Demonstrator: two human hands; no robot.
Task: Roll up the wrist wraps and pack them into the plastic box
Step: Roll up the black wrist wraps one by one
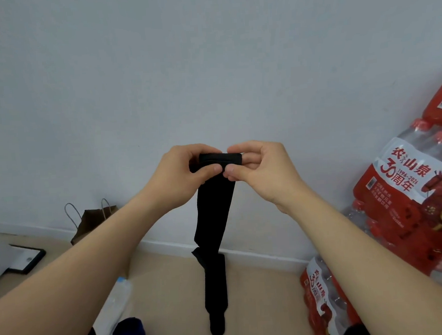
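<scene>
Raised before the white wall (209, 65), the left hand (182, 174) and right hand (261, 170) each pinch the small rolled top end of the black wrist wrap (215, 219) between thumb and curled fingers. The rest of the wrap hangs toward 6 o'clock. At 8 o'clock a brown paper bag (90, 225) stands against the baseboard, with a black-framed panel (27, 258) at the left edge. Shrink-wrapped water-bottle packs (401, 209) crowd 3 to 5 o'clock. A dark blue cloth (128, 333) lies at 7 o'clock. Bare tan floor (260, 306) shows between bag and packs.

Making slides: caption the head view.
A black wrist wrap dangles, its rolled top pinched by left hand and right hand.
</scene>
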